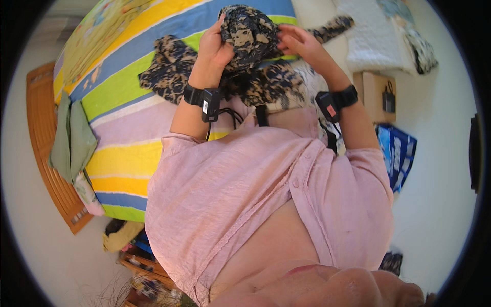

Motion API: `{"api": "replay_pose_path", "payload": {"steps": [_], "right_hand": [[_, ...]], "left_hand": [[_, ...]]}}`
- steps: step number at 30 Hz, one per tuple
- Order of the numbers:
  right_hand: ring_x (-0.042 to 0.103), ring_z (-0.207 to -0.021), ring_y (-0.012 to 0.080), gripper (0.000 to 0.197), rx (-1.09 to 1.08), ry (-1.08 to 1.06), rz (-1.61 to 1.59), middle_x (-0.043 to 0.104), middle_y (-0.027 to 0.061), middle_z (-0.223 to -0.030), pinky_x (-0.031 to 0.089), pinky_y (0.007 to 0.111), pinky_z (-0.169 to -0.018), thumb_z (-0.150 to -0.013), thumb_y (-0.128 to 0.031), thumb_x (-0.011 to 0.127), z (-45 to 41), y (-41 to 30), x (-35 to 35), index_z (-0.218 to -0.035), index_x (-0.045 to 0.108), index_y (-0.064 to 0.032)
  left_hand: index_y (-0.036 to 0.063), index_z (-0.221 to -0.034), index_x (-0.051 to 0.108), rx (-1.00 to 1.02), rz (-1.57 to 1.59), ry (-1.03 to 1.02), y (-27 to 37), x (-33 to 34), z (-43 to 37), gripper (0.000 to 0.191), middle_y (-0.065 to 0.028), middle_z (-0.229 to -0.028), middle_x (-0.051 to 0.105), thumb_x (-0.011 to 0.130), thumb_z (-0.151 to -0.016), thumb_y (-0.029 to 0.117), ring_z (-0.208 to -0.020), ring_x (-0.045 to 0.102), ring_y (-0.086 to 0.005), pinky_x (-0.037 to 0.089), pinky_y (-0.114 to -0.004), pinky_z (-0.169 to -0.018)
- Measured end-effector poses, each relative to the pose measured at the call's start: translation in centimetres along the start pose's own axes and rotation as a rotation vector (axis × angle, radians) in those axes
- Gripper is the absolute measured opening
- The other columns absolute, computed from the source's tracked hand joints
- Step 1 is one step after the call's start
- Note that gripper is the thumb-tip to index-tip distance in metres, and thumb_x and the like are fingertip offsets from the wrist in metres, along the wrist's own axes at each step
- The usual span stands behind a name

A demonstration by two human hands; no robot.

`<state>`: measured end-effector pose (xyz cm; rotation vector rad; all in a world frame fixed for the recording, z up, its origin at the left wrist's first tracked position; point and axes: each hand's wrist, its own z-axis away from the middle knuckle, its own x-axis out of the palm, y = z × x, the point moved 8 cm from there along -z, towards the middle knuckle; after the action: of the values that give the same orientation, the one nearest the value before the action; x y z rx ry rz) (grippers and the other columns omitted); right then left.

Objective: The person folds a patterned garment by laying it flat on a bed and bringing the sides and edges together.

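Note:
My left hand (215,49) grips the left side of a rounded, bunched-up bundle of black-and-tan patterned cloth (249,38), raised over the bed. At the bundle's right edge is my right hand (301,43), slightly blurred, its fingers apart; whether they touch the cloth is unclear. More fabric of the same pattern (170,69) spreads below and left of the bundle, partly behind my left forearm. A narrow strip of patterned cloth (333,28) extends to the right, beyond my right hand. Both wrists wear black strapped devices with cables.
Beneath lies a bed with a striped cover (119,126). A green cloth (73,134) hangs by a wooden bed panel (44,142) at left. To the right are a white quilted textile (372,42), a cardboard box (374,96) bearing a black adapter, and a blue printed package (399,157).

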<state>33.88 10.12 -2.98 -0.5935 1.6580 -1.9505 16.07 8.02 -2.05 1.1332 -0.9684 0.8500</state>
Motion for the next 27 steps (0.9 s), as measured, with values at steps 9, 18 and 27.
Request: {"api": "replay_pose_path", "payload": {"steps": [9,18,27], "right_hand": [[0.060,-0.086,0.0131,0.024,0.010,0.188,-0.857,0.064,0.0047,-0.094,0.049,0.028,-0.077,-0.094,-0.022,0.047,1.9,1.2,-1.9,-0.104,0.058,-0.0033],[0.060,-0.091,0.0184,0.031,0.046,0.135,-1.015,0.062,0.0082,-0.103,0.049,0.034,-0.083,-0.097,-0.024,0.037,1.0,2.8,-1.8,-0.108,0.054,-0.0012],[0.060,-0.089,0.0171,0.029,0.028,0.163,-0.936,0.063,0.0080,-0.099,0.048,0.032,-0.082,-0.097,-0.023,0.038,0.8,2.7,-1.9,-0.106,0.056,-0.0015]], "left_hand": [[0.0042,-0.106,0.057,-0.157,-0.414,0.268,-3.1,-3.8,-0.3,0.025,-0.0092,-0.096,0.063,0.058,-0.086,0.020,-0.080,0.064,-0.0192,0.054,-0.031,-0.068],[0.0048,-0.090,0.063,1.269,-1.926,-0.007,0.7,10.8,6.0,0.017,-0.0092,-0.086,0.062,0.068,-0.074,0.004,-0.083,0.057,-0.0225,0.045,-0.031,-0.075],[0.0055,-0.087,0.061,0.880,-2.288,-0.247,-4.1,8.2,3.8,0.024,-0.0108,-0.096,0.061,0.073,-0.066,0.010,-0.087,0.058,-0.0288,0.044,-0.037,-0.078]]}}
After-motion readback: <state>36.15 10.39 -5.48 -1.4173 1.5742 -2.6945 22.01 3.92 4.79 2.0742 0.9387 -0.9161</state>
